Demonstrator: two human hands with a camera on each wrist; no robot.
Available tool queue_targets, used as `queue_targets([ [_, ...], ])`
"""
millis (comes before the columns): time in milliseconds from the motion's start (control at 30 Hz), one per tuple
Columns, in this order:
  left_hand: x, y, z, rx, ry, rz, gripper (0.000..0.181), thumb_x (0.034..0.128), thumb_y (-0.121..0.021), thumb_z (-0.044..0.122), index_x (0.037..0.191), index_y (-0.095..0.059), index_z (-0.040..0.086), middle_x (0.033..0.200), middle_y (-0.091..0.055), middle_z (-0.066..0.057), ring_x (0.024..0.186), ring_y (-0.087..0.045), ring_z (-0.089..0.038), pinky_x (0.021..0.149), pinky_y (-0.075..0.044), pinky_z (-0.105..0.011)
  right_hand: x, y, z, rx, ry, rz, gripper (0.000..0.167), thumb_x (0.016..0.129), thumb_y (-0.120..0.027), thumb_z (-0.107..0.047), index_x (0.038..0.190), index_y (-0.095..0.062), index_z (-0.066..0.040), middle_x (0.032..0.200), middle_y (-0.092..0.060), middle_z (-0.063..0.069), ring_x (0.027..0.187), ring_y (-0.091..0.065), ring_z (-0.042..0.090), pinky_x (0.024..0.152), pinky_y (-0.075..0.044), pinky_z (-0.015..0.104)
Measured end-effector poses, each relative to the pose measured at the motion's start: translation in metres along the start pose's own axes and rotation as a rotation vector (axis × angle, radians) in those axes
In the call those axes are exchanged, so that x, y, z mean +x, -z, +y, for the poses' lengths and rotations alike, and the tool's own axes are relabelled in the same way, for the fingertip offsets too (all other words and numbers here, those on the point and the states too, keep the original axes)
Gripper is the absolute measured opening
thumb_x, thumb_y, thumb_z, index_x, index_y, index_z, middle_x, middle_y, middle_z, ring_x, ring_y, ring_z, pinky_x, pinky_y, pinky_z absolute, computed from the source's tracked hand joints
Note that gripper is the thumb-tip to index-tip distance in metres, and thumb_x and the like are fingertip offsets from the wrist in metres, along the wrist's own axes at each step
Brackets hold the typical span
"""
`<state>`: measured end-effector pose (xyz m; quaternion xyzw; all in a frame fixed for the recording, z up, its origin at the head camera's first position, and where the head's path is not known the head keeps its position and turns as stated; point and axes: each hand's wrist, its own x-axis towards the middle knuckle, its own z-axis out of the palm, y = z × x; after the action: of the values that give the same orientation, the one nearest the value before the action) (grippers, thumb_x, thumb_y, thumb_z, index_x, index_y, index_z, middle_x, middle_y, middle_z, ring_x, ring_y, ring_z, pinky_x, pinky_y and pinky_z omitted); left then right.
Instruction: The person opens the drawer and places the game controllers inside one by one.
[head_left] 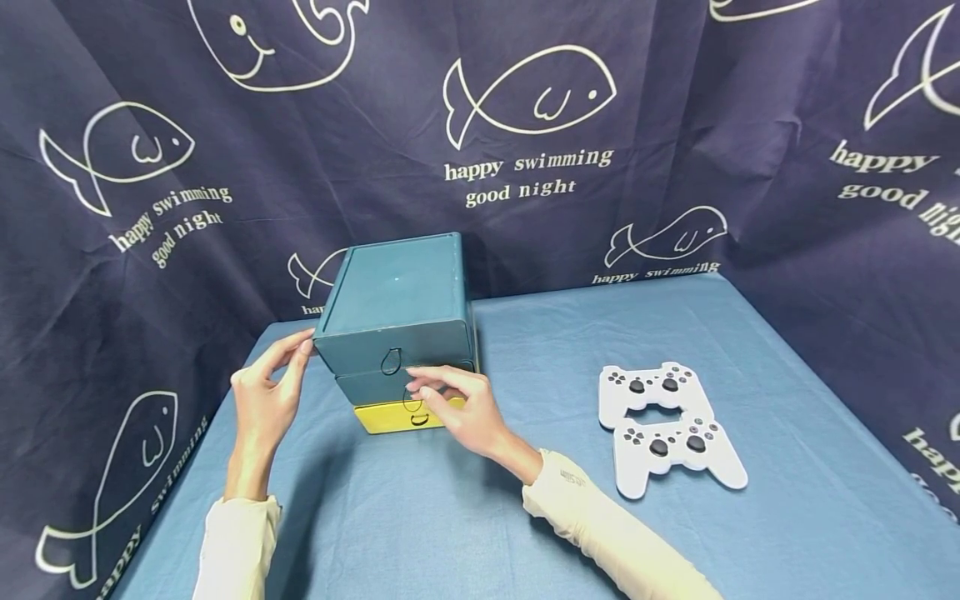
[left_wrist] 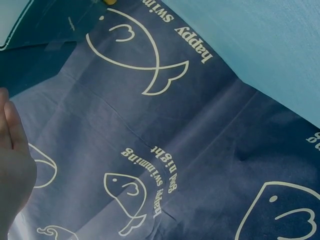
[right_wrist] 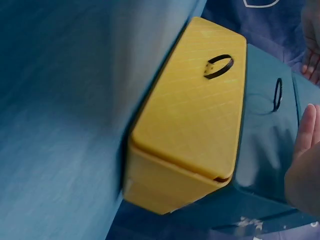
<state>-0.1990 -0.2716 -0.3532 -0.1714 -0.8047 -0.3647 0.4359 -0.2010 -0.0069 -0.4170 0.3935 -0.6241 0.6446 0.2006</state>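
A small teal drawer box (head_left: 397, 283) has a yellow bottom drawer (head_left: 382, 418). Each drawer front carries a black loop pull. My left hand (head_left: 266, 396) touches the front left upper corner of the box with its fingertips. In front of the middle drawer (head_left: 367, 389) hovers my right hand (head_left: 472, 412), its fingers loosely extended and holding nothing. The right wrist view shows the yellow drawer's loop (right_wrist: 220, 66) and the teal drawer's loop (right_wrist: 278, 95) standing apart from the right fingers (right_wrist: 305, 132). The left wrist view shows only part of the left hand (left_wrist: 15, 165).
Two white game controllers (head_left: 656, 392) (head_left: 675, 450) lie touching each other on the right part of the blue-covered table (head_left: 540, 350). A dark blue cloth (head_left: 540, 242) printed with white fish and lettering hangs behind and at both sides.
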Motion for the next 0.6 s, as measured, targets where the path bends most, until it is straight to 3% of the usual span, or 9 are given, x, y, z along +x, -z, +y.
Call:
queue_targets([
  [133, 0.0002, 0.0012, -0.0008, -0.01, -0.004, -0.007, 0.018, 0.0978, -0.07, 0.002, 0.113, -0.078, 0.0, 0.088, -0.077, -0.017, 0.09, -0.063, 0.017, 0.079, -0.044, -0.011, -0.0046, 0.0058, 0.0013, -0.007, -0.083, -0.02, 0.024, 0.097, -0.065, 0.003, 0.12, -0.071, 0.006, 0.097, -0.077, 0.015, 0.084, -0.075, 0.033, 0.071, -0.058, 0.035],
  [333, 0.0, 0.0018, -0.0017, 0.001, 0.002, -0.018, 0.018, 0.0982, -0.07, 0.004, 0.114, -0.078, 0.0, 0.09, -0.077, -0.016, 0.091, -0.063, 0.017, 0.079, -0.045, -0.012, -0.0084, 0.009, 0.0013, -0.034, -0.231, -0.115, 0.025, 0.097, -0.066, 0.0, 0.121, -0.071, 0.005, 0.096, -0.076, 0.018, 0.083, -0.074, 0.038, 0.072, -0.058, 0.033],
  [600, 0.0005, 0.0017, -0.0005, 0.01, 0.003, -0.03, 0.018, 0.0986, -0.07, 0.004, 0.114, -0.077, 0.0, 0.091, -0.077, -0.016, 0.091, -0.062, 0.017, 0.078, -0.044, -0.009, -0.0078, 0.011, 0.0034, -0.113, -0.321, -0.197, 0.028, 0.096, -0.067, -0.005, 0.123, -0.072, 0.0, 0.094, -0.077, 0.017, 0.076, -0.074, 0.034, 0.07, -0.057, 0.029],
])
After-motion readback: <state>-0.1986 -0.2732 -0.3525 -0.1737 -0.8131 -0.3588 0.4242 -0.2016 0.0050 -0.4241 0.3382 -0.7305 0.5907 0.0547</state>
